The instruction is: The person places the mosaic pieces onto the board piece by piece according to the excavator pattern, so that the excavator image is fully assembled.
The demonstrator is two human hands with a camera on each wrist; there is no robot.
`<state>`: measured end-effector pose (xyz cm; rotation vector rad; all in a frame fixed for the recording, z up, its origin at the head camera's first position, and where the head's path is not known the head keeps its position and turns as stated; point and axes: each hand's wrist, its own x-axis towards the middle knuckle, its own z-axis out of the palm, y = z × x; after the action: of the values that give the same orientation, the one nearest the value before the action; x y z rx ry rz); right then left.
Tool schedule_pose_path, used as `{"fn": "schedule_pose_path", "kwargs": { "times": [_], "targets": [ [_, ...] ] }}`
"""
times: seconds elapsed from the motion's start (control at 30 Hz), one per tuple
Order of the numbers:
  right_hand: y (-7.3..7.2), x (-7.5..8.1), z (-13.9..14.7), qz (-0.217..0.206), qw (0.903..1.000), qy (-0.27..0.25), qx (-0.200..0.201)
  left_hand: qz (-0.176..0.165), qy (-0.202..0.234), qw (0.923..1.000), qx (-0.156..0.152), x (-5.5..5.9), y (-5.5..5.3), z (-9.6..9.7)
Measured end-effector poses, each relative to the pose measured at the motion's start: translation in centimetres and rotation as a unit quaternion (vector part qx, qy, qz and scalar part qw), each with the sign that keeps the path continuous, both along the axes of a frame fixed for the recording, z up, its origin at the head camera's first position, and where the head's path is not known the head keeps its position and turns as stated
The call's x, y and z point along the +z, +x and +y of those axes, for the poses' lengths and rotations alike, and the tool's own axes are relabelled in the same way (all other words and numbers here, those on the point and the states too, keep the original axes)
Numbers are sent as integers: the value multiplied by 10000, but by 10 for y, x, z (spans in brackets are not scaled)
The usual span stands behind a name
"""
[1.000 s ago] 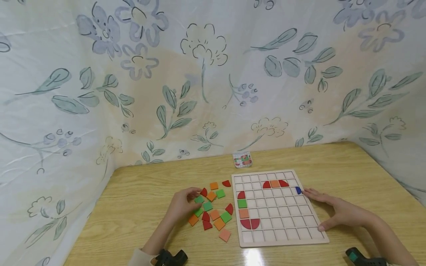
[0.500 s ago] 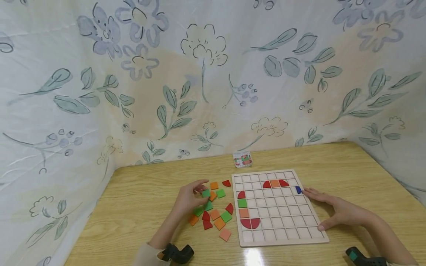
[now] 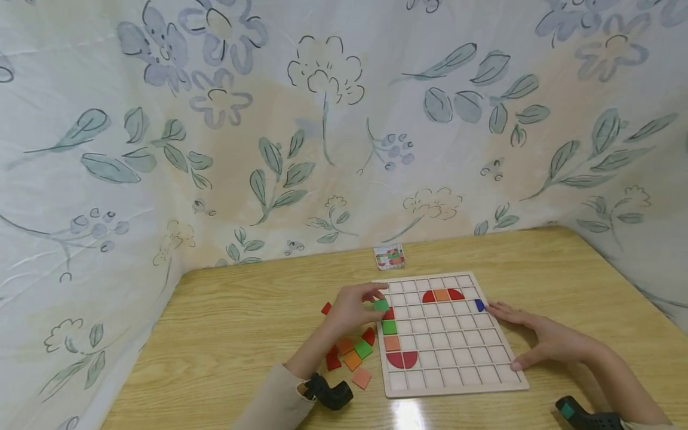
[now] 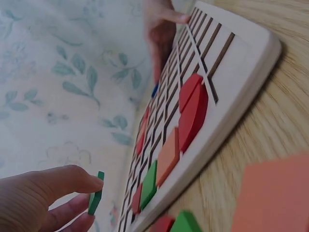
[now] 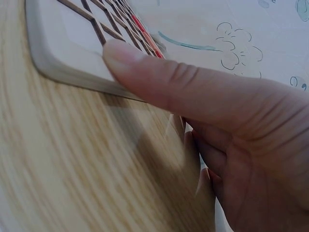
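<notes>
Between thumb and fingers, my left hand (image 3: 352, 307) pinches a green square tile (image 4: 96, 193), raised over the left edge of the white grid board (image 3: 457, 376). Below it on the board runs a column with a red quarter-round, a green tile (image 3: 389, 327), an orange-pink tile (image 3: 392, 343) and a red half-round (image 3: 402, 359). Farther back, an orange square (image 3: 441, 295) sits between two red quarter-rounds. My right hand (image 3: 545, 337) rests along the board's right edge, thumb on the near corner, fingertips beside a blue piece (image 3: 479, 305). Its fingers are fairly straight.
Left of the board lie several loose red, orange and green pieces, among them a pink-orange square (image 3: 361, 377); my left hand and forearm hide some. A small pattern card (image 3: 389, 257) lies behind the board. Floral cloth (image 3: 344, 149) surrounds the table's far sides.
My left hand has lifted the green tile from the loose pieces and carried it right to the board's left edge. The right hand has stayed in place.
</notes>
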<state>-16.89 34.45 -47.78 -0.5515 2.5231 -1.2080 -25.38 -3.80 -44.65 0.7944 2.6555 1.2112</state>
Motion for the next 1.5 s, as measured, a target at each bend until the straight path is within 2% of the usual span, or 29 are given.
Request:
{"fn": "schedule_pose_path", "kwargs": {
  "times": [0.07, 0.2, 0.37, 0.57, 1.07, 1.3, 1.5],
  "targets": [
    [0, 0, 0, 2, 10000, -19, 10, -64, -17, 9999, -79, -1, -2, 9],
    [-1, 2, -1, -10, 10000, 39, 15, 53, -205, 9994, -279, -3, -6, 24],
    [-2, 4, -2, -45, 9999, 118, -6, 83, -446, 9981, -417, -7, -9, 34],
    [-3, 3, -2, -20, 9999, 166, -14, 72, -588, 9968, -546, -13, -10, 35],
    [-2, 1, 0, -48, 10000, -70, 31, 55, -641, 9954, -704, -14, -10, 37],
    [-2, -1, 1, 446, 9986, -97, 249, 12, -729, 9957, -580, -13, -9, 39],
    [0, -2, 0, 506, 9983, -128, 265, -36, -619, 9969, -490, -15, -5, 39]
  ]
}}
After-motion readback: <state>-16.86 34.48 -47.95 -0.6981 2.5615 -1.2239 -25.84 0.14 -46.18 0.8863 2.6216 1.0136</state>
